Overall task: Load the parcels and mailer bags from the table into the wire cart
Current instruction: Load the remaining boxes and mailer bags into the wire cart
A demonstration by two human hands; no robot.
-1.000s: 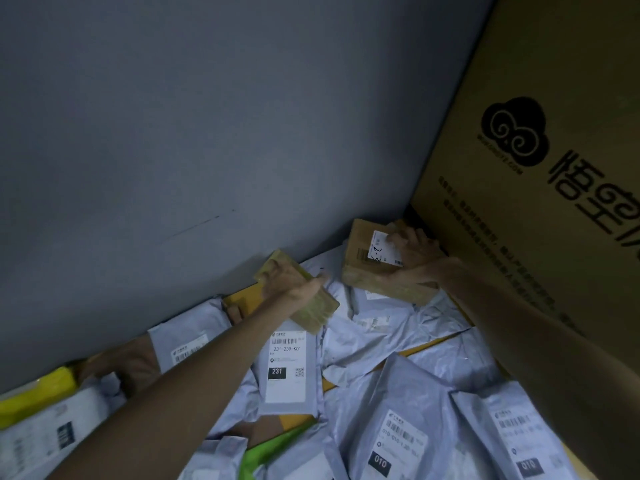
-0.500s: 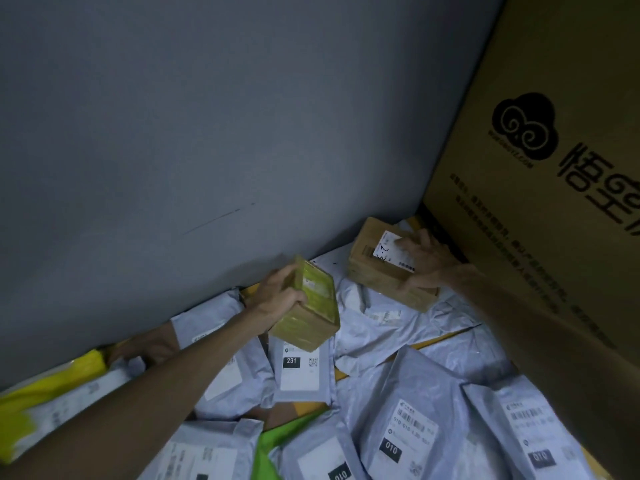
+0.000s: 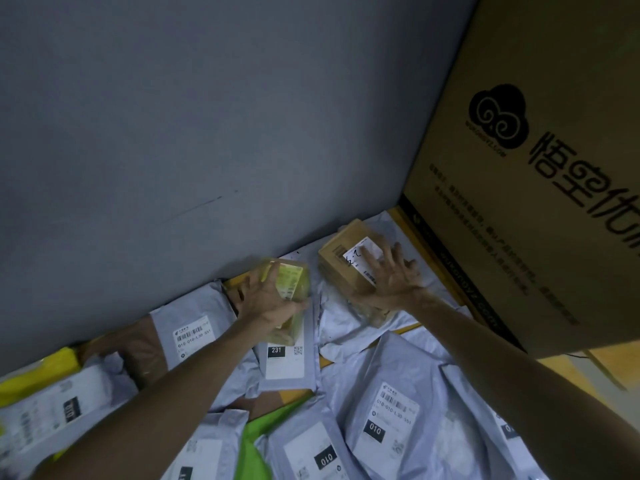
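Note:
A heap of grey mailer bags (image 3: pixel 388 403) with white labels covers the surface below me. My left hand (image 3: pixel 266 303) grips a small yellowish taped box (image 3: pixel 289 289) near the wall, fingers wrapped over its top. To its right lies a brown cardboard parcel (image 3: pixel 337 268) with a white label. My right hand (image 3: pixel 388 282) lies on that parcel with fingers spread flat across its top. The wire cart is out of sight.
A grey wall (image 3: pixel 207 133) runs close behind the heap. A large printed cardboard carton (image 3: pixel 540 168) stands tight against the right side. Yellow (image 3: pixel 38 372) and green (image 3: pixel 263 434) bags lie among the grey ones at the left and front.
My left hand has turned the yellowish box and brought it nearer the brown parcel. My right hand's fingers have spread flatter on the parcel, which sits slightly farther right in view.

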